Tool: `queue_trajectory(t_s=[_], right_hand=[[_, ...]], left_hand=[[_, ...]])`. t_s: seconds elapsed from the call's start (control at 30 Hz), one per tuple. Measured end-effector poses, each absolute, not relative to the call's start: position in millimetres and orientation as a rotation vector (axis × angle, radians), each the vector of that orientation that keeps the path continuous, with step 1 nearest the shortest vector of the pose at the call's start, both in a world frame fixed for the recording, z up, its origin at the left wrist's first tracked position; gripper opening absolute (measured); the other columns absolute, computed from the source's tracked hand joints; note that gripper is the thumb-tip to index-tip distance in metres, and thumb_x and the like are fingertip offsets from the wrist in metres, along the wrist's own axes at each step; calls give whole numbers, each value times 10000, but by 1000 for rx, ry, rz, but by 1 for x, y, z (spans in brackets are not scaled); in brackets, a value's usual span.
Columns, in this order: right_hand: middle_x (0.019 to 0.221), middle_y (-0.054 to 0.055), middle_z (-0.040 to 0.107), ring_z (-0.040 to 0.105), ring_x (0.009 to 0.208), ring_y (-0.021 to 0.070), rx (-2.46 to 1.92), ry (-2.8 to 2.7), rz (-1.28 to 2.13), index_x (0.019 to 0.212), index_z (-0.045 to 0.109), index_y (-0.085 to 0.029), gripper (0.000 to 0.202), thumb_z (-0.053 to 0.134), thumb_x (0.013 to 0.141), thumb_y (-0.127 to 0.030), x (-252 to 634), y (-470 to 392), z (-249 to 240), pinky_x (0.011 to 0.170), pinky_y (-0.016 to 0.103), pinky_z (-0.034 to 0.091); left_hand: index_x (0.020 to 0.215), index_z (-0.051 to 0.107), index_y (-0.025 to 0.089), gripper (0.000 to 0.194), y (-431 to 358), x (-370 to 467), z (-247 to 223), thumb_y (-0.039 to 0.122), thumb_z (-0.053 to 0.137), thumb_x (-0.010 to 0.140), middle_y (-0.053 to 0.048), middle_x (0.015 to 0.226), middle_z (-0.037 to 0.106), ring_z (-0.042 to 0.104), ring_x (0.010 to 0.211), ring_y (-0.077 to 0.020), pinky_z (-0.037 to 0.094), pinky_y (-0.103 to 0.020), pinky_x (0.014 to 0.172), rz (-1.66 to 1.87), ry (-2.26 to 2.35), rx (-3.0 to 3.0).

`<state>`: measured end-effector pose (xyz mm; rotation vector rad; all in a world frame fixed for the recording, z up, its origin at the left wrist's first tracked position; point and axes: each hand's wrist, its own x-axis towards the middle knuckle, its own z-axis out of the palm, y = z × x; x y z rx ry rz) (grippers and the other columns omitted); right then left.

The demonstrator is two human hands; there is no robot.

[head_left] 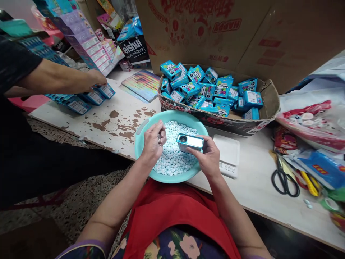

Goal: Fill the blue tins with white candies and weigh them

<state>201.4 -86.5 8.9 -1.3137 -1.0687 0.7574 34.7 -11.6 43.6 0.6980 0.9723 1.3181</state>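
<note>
The right hand grips a box by one end above the bowl, leaving its hole upward and clear; the bowl below would catch spills. The left hand is curled closed over the candies, its contents hidden, possibly a few. The right hand partly covers the scale.

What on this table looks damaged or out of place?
The white tabletop shows brown patches left of the basin, as if its surface had worn off. The cardboard box has a ragged rim at its right end. Small pale pieces lie near the scissors, outside the basin.
</note>
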Motion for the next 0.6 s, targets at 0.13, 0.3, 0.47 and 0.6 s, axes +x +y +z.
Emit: queue_trajectory(t_s=[0.13, 0.3, 0.47, 0.6], right_hand=[[911, 3, 669, 628, 833, 183, -1323, -1088, 775, 969, 645, -238, 433, 849, 604, -351, 201, -88, 11, 791, 339, 517], [851, -15, 653, 625, 766, 163, -1239, -864, 746, 967, 627, -229, 454, 852, 591, -347, 236, -97, 14, 723, 312, 522], [830, -28, 633, 602, 758, 132, -1343, -731, 310, 926, 599, -187, 455, 852, 572, -321, 304, -103, -6, 770, 298, 498], [801, -39, 615, 589, 737, 119, -1391, -669, 274, 900, 571, -178, 473, 852, 549, -326, 335, -100, -38, 755, 285, 498]], left_hand=[[657, 578, 155, 300, -19, 29, 33, 403, 737, 714, 58, 509, 425, 347, 391, -19, 248, -139, 350, 1289, 1019, 702], [620, 582, 147, 298, -32, 14, 23, 387, 718, 733, 51, 488, 411, 315, 387, -20, 204, -148, 346, 1221, 1165, 860], [598, 574, 141, 287, -40, 7, 9, 334, 670, 788, 35, 511, 433, 322, 403, -21, 207, -149, 365, 1150, 1209, 969], [618, 583, 128, 245, -36, 8, 13, 284, 660, 791, 31, 518, 435, 332, 391, -19, 206, -141, 355, 1097, 1169, 853]])
